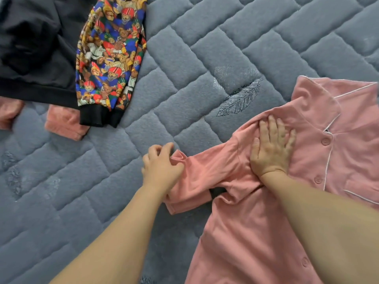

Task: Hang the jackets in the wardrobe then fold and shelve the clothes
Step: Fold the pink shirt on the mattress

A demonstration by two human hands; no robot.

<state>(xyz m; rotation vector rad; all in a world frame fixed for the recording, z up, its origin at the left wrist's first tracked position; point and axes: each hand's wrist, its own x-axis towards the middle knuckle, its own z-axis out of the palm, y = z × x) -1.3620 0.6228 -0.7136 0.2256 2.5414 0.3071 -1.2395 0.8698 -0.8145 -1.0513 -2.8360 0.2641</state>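
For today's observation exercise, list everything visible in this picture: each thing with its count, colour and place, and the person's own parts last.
Bed cover: one, grey-blue quilted, under everything.
Pink shirt: one, pink with white piping and buttons, lower right, front up.
Bear-print sleeve: one, multicoloured with black cuff, upper left.
Dark garment: one, black, top left corner.
Pink fuzzy pieces: two showing, salmon, left edge, partly under the dark garment.
Left hand: one, fingers pinching the shirt's sleeve end.
Right hand: one, flat, pressing the shirt's shoulder.

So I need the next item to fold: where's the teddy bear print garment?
In the head view, the teddy bear print garment lies upper left on the grey quilt, beside the black garment.
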